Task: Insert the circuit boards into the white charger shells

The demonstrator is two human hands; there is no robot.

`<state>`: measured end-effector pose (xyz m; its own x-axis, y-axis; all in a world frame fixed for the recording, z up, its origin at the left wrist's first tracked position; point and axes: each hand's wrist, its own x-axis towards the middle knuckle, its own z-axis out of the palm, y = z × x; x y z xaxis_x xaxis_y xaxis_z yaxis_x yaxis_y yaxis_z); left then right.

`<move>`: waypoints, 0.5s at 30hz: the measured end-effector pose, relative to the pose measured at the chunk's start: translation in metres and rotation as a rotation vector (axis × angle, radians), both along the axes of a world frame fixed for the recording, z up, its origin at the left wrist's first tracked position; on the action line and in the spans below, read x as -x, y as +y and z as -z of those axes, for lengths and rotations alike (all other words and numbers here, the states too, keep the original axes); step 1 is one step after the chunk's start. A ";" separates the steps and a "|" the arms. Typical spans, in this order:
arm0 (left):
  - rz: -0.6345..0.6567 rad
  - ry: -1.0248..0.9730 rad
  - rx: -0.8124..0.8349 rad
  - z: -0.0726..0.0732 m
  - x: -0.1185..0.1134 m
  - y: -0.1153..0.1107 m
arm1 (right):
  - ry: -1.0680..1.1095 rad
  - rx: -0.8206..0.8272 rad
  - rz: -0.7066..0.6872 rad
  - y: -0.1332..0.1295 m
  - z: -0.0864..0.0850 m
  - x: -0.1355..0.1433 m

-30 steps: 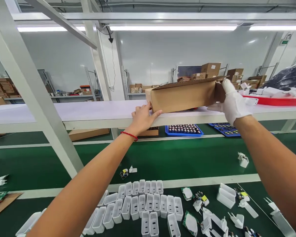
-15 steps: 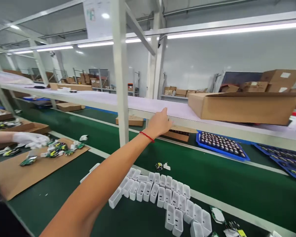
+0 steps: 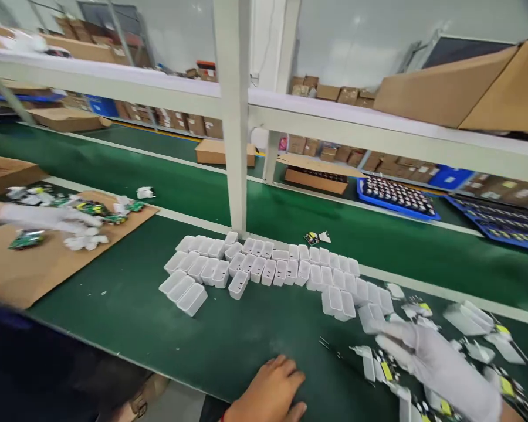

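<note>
My bare left hand [image 3: 269, 390] lies palm down at the table's near edge, fingers together, thumb apart, with nothing visible in it. My right hand [image 3: 437, 363], in a white glove, is slightly blurred at the right. Its outstretched fingers reach toward a translucent white plastic case [image 3: 370, 316], at or against its near side; contact is unclear. Several such open-topped cases [image 3: 268, 272] stand in uneven rows across the table. Beneath and around the gloved hand are small circuit boards with yellow parts [image 3: 386, 370] and white pieces. Dark tweezers-like prongs [image 3: 330, 347] lie left of them.
A co-worker's gloved hand [image 3: 57, 218] is over circuit boards on a cardboard sheet [image 3: 9, 275] at left. A white post [image 3: 234, 117] rises behind the cases, carrying a shelf [image 3: 334, 117]. Beyond runs a green belt [image 3: 193, 190]; blue trays [image 3: 398, 202] sit past it.
My left hand has come down from the shelf edge to the table's near edge. My gloved right hand has entered at right. The view has tilted down; the co-worker's hand has shifted slightly.
</note>
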<state>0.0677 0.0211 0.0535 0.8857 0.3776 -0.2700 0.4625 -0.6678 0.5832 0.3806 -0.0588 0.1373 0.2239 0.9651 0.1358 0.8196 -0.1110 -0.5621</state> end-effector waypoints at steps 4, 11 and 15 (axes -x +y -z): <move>-0.077 -0.135 0.017 0.027 -0.006 0.000 | -0.174 0.110 0.041 0.026 0.000 -0.013; 0.023 -0.322 -0.162 0.026 -0.045 0.022 | -0.470 0.238 0.205 0.100 0.012 -0.043; 0.024 -0.433 -0.213 0.016 -0.070 0.024 | -0.547 0.289 0.143 0.164 0.016 -0.075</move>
<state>0.1380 0.0450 0.0370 0.9088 0.3623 0.2068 0.1900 -0.8009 0.5679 0.4557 0.1053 0.1213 0.3254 0.9456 0.0055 0.9456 -0.3254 0.0025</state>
